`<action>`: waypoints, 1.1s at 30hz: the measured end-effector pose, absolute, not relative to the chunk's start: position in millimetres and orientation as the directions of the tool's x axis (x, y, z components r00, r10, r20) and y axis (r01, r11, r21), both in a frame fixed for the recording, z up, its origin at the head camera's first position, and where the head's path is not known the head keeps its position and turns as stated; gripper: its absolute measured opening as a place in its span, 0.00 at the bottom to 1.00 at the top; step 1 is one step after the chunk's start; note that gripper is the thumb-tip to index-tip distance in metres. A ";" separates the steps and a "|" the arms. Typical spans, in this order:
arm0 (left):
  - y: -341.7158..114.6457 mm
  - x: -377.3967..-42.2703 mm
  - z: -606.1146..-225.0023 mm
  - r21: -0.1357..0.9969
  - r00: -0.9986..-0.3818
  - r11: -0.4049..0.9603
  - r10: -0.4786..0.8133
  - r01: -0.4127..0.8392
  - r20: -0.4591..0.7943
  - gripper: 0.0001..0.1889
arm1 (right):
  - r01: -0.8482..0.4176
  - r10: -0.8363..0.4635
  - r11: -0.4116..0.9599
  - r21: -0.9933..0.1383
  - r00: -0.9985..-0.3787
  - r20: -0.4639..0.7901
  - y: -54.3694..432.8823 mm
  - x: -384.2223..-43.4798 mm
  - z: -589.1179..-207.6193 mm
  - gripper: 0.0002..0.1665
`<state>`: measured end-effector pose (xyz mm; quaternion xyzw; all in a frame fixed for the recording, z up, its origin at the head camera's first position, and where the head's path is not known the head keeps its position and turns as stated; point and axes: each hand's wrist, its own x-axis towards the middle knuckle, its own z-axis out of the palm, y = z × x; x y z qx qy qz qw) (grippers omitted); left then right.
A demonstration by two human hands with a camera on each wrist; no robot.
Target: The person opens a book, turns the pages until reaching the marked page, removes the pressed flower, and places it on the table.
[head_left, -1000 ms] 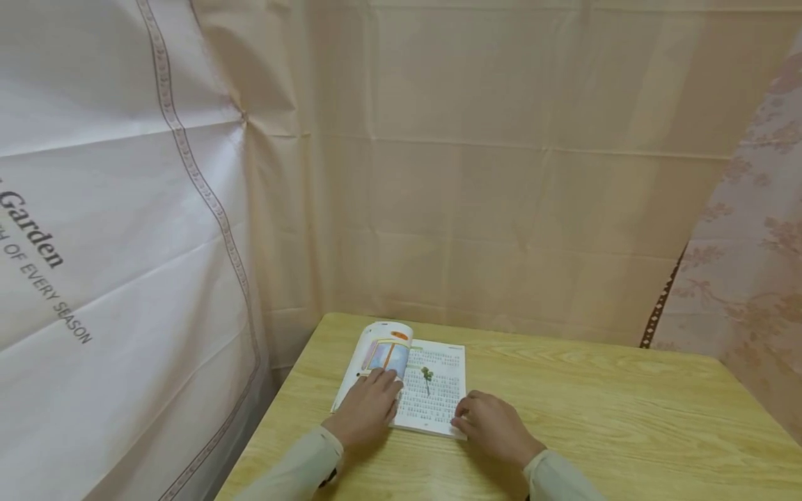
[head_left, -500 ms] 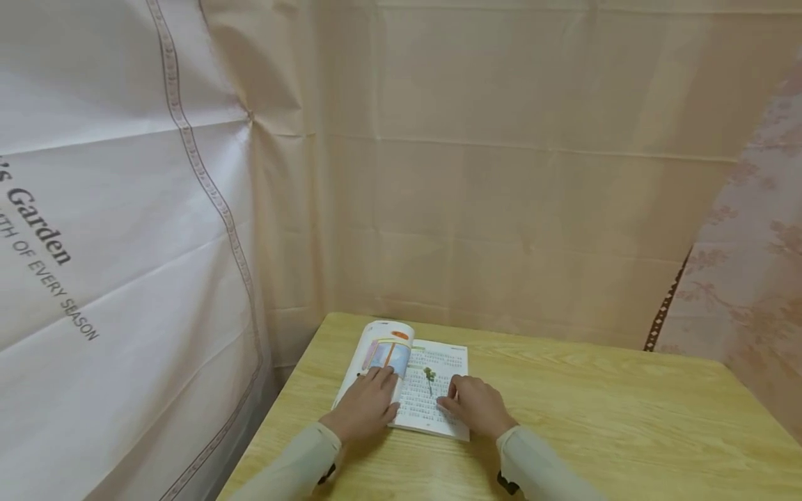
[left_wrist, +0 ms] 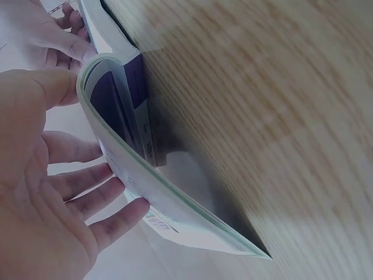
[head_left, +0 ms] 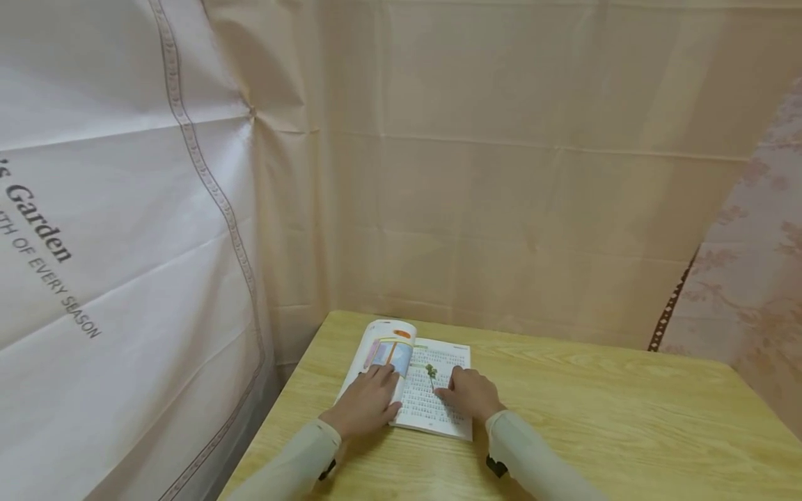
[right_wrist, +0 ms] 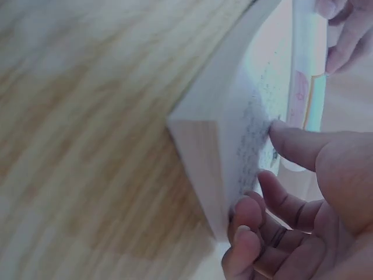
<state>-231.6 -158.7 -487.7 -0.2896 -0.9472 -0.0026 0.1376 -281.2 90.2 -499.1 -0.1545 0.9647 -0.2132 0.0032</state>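
An open book [head_left: 421, 415] lies on the table, a picture on its raised, bowed left page and printed text on the right. My left hand [head_left: 365, 400] rests on the left page with fingers extended; in the left wrist view its fingertips [left_wrist: 135, 211] press the bent pages. On the text page lies a small green leafy sprig [head_left: 431, 372] with a thin stem, much like a clover. Beside the stem is my right hand [head_left: 473, 394], thumb tip at the page. The right wrist view shows its thumb [right_wrist: 291, 139] and index finger apart, the other fingers loosely curled.
The wooden table [head_left: 601, 417] stretches to the right of the book. Beige cloth [head_left: 501, 174] hangs behind it, a printed white cloth [head_left: 125, 264] at the left, and a flowered cloth [head_left: 752, 278] at the right.
My right hand has moved left and away from me, from the book's right edge onto the text page beside the sprig's stem. The left hand stays on the left page.
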 end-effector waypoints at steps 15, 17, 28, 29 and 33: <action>-159.2 -235.7 -491.6 -0.105 -0.784 0.822 0.567 0.560 0.254 0.27 | -0.243 -0.252 0.861 -0.447 -0.967 0.041 80.3 -292.1 -500.6 0.19; -159.8 -236.6 -492.4 -0.107 -0.787 0.824 0.563 0.556 0.250 0.28 | -0.244 -0.257 0.852 -0.462 -0.966 0.037 82.2 -294.3 -501.5 0.16; -160.0 -238.4 -491.5 -0.088 -0.786 0.823 0.564 0.562 0.255 0.28 | -0.240 -0.279 0.811 -0.534 -0.960 0.007 92.5 -297.6 -497.6 0.11; -159.8 -238.3 -491.5 -0.084 -0.787 0.823 0.563 0.562 0.251 0.28 | -0.244 -0.287 0.806 -0.539 -0.958 0.005 93.3 -297.7 -497.6 0.11; -159.9 -238.5 -491.0 -0.083 -0.789 0.823 0.564 0.563 0.242 0.28 | -0.270 -0.315 0.790 -0.550 -0.949 0.013 96.3 -298.3 -498.7 0.09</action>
